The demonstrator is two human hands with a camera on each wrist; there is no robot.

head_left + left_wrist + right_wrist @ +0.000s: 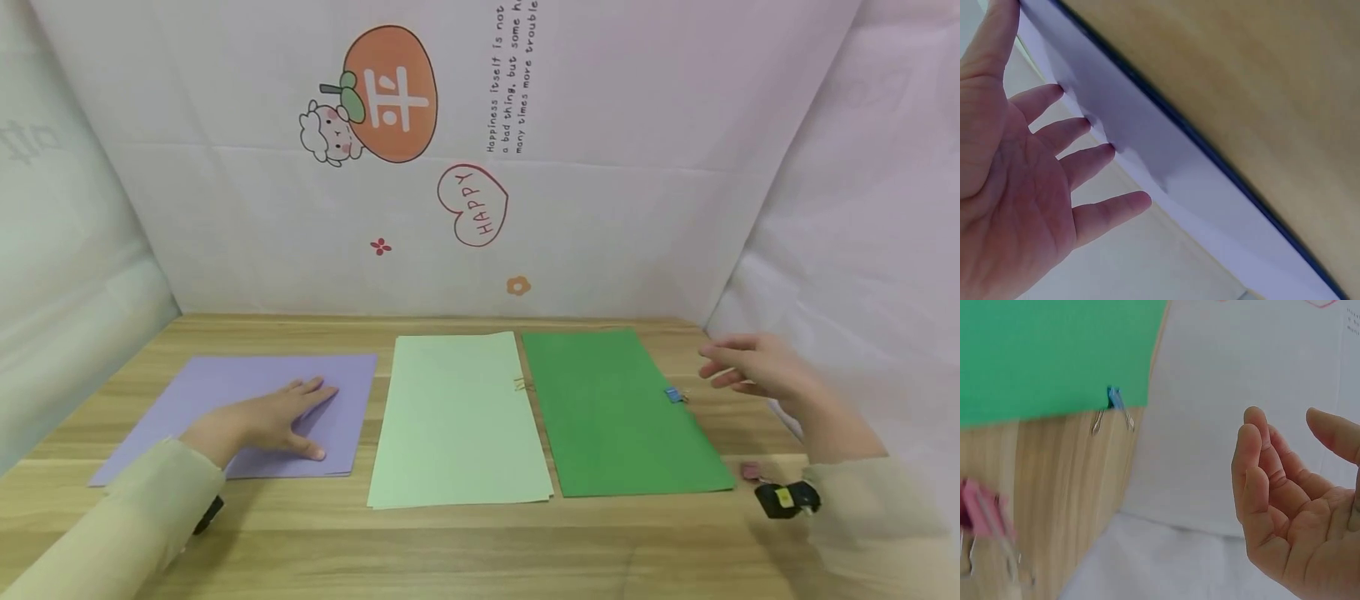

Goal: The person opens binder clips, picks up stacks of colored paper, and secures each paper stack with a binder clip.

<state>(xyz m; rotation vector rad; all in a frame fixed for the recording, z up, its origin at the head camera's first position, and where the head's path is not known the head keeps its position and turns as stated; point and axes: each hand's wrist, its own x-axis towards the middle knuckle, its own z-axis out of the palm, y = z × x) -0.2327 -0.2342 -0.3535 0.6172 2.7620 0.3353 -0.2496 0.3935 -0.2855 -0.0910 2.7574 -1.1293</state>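
Observation:
My left hand (281, 421) rests with spread, straight fingers on a stack of purple paper (225, 383) at the left. In the left wrist view its fingertips touch the purple sheet (1191, 187). My right hand (757, 367) is held in the air to the right of the green paper (622, 417), fingers loosely bent and nothing between them. Close to it, a blue binder clip (675, 395) grips the green paper's right edge. A pink binder clip (985, 512) lies loose on the table below the right hand.
Light green paper (457, 425) lies in the middle, with a yellowish binder clip (522, 384) on its right edge. The wooden table (420, 550) ends at a white printed cloth (600, 242) at the back; more white cloth hangs at both sides.

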